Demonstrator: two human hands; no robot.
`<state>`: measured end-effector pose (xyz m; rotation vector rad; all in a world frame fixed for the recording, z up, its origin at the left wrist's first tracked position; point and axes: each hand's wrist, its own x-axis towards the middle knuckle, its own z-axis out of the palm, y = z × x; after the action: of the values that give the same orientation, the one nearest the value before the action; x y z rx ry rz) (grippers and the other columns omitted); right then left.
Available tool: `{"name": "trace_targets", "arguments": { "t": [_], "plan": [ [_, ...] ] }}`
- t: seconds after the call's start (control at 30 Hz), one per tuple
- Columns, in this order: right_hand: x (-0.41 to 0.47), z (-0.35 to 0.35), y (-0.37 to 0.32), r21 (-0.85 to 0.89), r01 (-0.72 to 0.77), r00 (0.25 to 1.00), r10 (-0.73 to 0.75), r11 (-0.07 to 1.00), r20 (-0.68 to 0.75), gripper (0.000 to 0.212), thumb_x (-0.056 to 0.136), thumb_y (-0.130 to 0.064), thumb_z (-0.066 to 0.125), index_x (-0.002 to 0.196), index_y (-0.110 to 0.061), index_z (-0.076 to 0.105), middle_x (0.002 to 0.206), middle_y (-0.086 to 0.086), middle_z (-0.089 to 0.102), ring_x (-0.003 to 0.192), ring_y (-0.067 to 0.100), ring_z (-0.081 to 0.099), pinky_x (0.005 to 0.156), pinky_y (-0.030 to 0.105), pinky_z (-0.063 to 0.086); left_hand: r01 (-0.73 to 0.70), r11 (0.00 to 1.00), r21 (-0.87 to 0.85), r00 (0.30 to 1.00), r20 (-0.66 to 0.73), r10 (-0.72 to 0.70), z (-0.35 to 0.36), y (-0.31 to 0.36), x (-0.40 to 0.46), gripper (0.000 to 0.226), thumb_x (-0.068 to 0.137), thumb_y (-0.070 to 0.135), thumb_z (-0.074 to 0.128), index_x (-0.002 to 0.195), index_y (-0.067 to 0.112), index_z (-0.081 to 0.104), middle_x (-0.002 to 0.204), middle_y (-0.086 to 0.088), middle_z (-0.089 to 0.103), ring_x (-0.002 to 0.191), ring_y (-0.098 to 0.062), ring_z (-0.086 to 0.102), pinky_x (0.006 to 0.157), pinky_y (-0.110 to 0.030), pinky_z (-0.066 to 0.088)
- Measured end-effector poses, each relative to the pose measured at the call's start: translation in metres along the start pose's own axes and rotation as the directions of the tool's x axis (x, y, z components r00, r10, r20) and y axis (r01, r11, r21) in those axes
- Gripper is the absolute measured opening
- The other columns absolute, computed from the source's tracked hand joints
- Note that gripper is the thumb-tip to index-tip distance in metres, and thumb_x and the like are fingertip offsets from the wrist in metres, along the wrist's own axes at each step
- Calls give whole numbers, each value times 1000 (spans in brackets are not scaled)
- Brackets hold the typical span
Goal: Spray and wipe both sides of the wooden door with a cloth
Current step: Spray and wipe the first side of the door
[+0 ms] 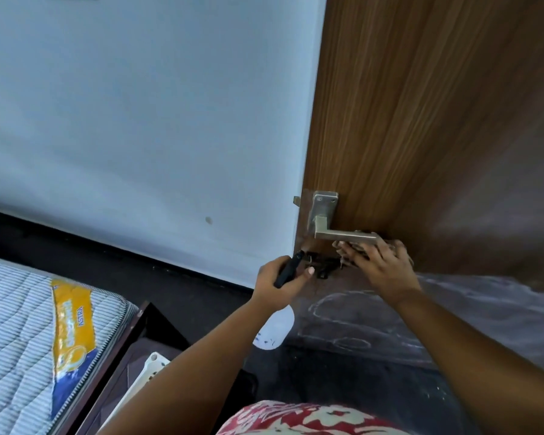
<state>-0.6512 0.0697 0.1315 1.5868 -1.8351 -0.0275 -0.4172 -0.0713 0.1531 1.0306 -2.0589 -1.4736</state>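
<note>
Wooden door [421,120] is standing on the right half of the view, its long axis running upright and its free edge facing the white wall [139,120] toward nine o'clock. Its metal lever handle [343,235] is pointing toward three o'clock. Right hand [380,265] is pressing a brownish cloth [352,246] flat against the door just below the lever, fingers spread and nearly straight. Left hand [280,285] is gripping the black head of a spray bottle [275,329], nozzle aiming toward one o'clock at the door edge, white body hanging toward six o'clock. A striped mattress [29,324] is lying at eight o'clock.
</note>
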Motion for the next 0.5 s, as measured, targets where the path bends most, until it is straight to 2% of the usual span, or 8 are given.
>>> {"name": "trace_targets", "arguments": {
  "t": [0.07, 0.13, 0.23, 0.33, 0.43, 0.5],
  "plan": [
    [-3, -5, -13, 67, -165, 986, 165, 984, 8, 58, 89, -15, 44, 144, -31, 42, 129, 15, 41, 111, 37, 44, 76, 54, 46, 2, 999, 34, 1000, -19, -1, 1, -2, 4, 49, 78, 59, 77, 67, 17, 52, 57, 6, 46, 56, -13, 47, 59, -33, 45],
    [-5, -8, -26, 118, -284, 959, 280, 951, 53, 63, 84, -14, 48, 143, -34, 38, 130, 16, 39, 108, 39, 42, 70, 50, 46, -8, 996, 86, 1000, -17, 10, 1, -3, 9, 55, 76, 65, 75, 69, 15, 52, 60, 1, 48, 57, -15, 48, 59, -31, 44],
    [-5, -9, -37, 186, -437, 898, 415, 880, 148, 85, 73, -4, 73, 142, -38, 37, 132, 17, 38, 108, 42, 40, 67, 52, 50, -9, 980, 197, 998, 67, -5, -2, -4, 17, 57, 79, 70, 68, 78, 16, 52, 68, -5, 54, 62, -15, 53, 61, -33, 48],
    [-5, -7, -36, 236, -458, 887, 423, 857, 185, 93, 65, 2, 79, 141, -37, 40, 133, 16, 36, 106, 41, 38, 67, 52, 53, -3, 963, 271, 995, 97, -24, -3, -12, 19, 62, 78, 73, 66, 77, 12, 53, 68, -8, 55, 62, -15, 52, 64, -37, 52],
    [-4, -6, -35, 322, -476, 879, 433, 819, 199, 90, 65, 9, 75, 137, -34, 44, 134, 16, 33, 102, 40, 38, 63, 50, 57, 25, 967, 252, 995, 90, -49, -4, -13, 18, 59, 76, 72, 70, 72, 17, 49, 66, -2, 50, 61, -13, 50, 61, -29, 44],
    [-1, -6, -41, 432, -526, 849, 485, 733, 210, 81, 68, 14, 71, 134, -28, 49, 137, 16, 28, 107, 44, 42, 72, 53, 57, 24, 977, 212, 995, 89, -43, -10, -12, 17, 54, 78, 68, 71, 73, 19, 48, 67, -1, 52, 61, -12, 50, 60, -23, 43]
  ]
}}
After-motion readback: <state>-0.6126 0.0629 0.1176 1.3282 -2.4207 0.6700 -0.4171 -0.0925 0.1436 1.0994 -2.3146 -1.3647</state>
